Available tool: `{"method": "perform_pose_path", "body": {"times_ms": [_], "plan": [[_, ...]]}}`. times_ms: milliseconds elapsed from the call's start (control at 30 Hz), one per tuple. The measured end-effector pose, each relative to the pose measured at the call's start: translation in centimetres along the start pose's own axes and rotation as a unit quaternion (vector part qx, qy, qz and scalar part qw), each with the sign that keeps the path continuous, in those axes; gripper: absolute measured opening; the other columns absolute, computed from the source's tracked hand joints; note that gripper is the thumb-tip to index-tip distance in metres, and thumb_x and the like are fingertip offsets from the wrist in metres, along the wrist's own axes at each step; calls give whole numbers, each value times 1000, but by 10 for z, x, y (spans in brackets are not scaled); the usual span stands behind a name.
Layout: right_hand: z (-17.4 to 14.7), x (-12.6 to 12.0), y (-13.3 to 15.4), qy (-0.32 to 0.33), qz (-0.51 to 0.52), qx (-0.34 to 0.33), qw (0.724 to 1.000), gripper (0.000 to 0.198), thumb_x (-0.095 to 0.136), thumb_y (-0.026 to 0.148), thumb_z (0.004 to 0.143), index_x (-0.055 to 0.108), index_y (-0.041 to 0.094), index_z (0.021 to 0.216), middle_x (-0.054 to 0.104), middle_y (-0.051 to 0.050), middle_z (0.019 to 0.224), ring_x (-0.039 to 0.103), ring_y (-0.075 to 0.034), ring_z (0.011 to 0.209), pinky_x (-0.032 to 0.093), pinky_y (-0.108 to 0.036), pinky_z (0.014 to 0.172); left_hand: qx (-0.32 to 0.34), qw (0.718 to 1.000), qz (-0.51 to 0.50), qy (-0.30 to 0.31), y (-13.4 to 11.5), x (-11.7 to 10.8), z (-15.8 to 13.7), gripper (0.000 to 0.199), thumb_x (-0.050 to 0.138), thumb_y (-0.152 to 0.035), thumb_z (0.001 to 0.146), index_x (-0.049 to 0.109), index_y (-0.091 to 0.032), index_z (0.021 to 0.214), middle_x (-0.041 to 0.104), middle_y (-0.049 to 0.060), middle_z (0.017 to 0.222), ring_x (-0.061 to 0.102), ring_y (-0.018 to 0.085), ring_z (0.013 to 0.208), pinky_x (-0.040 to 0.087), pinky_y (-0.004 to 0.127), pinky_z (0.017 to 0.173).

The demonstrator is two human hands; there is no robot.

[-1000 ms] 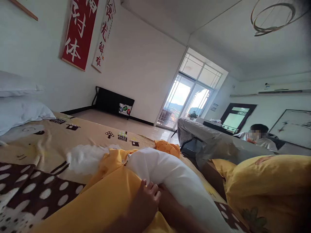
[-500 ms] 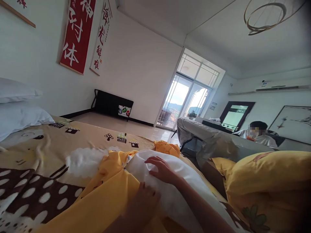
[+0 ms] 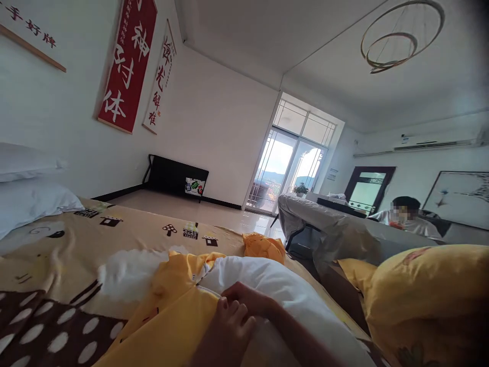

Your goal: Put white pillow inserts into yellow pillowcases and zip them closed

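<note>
A white pillow point(image 3: 305, 295) lies on the bed, partly inside a yellow pillowcase point(image 3: 168, 326) whose open edge runs across it. My left hand point(image 3: 233, 326) is closed on that edge, its fingers curled over the fabric. Just beyond it, my right hand point(image 3: 252, 300) bends down at the same edge. Its fingers are closed on the pillowcase, with the fingertips partly hidden behind my left hand. The pillow's white side bulges out to the right of both hands.
A patterned sheet point(image 3: 141, 232) covers the bed. White pillows point(image 3: 30, 199) lie at the left, a filled yellow pillow point(image 3: 428, 290) at the right. Crumpled orange cloth point(image 3: 263, 247) rests near the far edge. Beyond, a person point(image 3: 408, 219) sits behind a covered table point(image 3: 305, 206).
My right hand has come off the pillow's top, moving down and left to the pillowcase edge beside my left hand, and its fingers have curled. The view has tilted up slightly.
</note>
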State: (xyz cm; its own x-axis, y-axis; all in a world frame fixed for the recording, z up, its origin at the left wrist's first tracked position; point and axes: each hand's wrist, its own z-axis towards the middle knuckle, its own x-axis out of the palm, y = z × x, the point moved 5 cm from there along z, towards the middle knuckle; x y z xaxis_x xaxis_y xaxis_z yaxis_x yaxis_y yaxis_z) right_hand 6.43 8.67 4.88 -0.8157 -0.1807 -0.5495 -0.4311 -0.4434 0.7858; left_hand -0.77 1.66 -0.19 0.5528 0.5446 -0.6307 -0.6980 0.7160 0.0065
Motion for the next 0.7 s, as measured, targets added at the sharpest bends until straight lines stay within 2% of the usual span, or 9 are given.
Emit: {"method": "perform_pose_path", "body": {"times_ms": [67,100,200,267,367,433,533,633,700], "plan": [[-2,-1,1,46,13,21,999,33,49,41,88,69,16,97,70,-7,81,63,-18,69,52,-32,64,-35,999,-19,-14,10,-29,6,17,50,-11,80,56,-21,92,64,3,96,54,21,90,25,39,84],[-7,0,-1,60,9,29,998,36,49,41,87,68,16,103,70,-6,79,63,-18,68,51,-32,65,-51,998,-27,-15,15,-45,9,22,48,-9,80,55,-22,96,63,3,102,54,21,95,24,39,86],[-37,25,-16,86,-31,44,995,54,63,36,74,58,21,125,70,-5,94,63,-20,83,49,-33,76,-80,995,-36,-48,33,-97,14,20,39,-8,87,55,-21,91,63,1,97,54,18,92,23,38,86],[-62,55,-36,99,-46,80,991,63,70,29,63,58,22,125,68,-5,108,61,-23,97,47,-32,82,-94,992,-30,-74,45,-123,14,18,38,-12,91,54,-21,88,62,-1,90,54,16,87,23,35,84],[-84,91,-62,61,-24,168,984,45,64,27,66,67,17,109,69,-7,104,60,-24,97,47,-31,78,-120,989,-16,-90,60,-147,10,13,43,-19,91,55,-21,87,63,-2,88,56,15,86,24,33,83],[-82,100,-67,50,16,195,979,32,59,27,69,71,15,95,71,-5,94,62,-23,90,47,-29,71,-138,986,-10,-91,66,-157,6,14,44,-23,90,57,-22,84,65,-3,87,57,15,86,24,33,83],[-54,81,-50,20,114,160,980,20,57,30,70,70,15,74,68,-1,71,60,-18,73,43,-25,60,-181,978,-19,-97,73,-170,0,21,44,-34,88,60,-23,79,67,-2,85,59,17,84,28,32,83],[-21,31,-27,-122,223,101,962,22,64,38,65,64,15,66,61,1,59,53,-15,60,41,-24,55,-288,953,-51,-77,84,-183,-11,36,45,-53,82,61,-23,71,65,-1,70,56,18,66,35,29,69],[-5,3,-16,-194,266,76,941,28,66,44,63,61,16,68,59,1,59,51,-14,58,42,-25,55,-359,929,-86,-13,91,-186,-21,44,45,-60,78,59,-22,63,57,-2,52,49,16,52,33,26,57]]}}
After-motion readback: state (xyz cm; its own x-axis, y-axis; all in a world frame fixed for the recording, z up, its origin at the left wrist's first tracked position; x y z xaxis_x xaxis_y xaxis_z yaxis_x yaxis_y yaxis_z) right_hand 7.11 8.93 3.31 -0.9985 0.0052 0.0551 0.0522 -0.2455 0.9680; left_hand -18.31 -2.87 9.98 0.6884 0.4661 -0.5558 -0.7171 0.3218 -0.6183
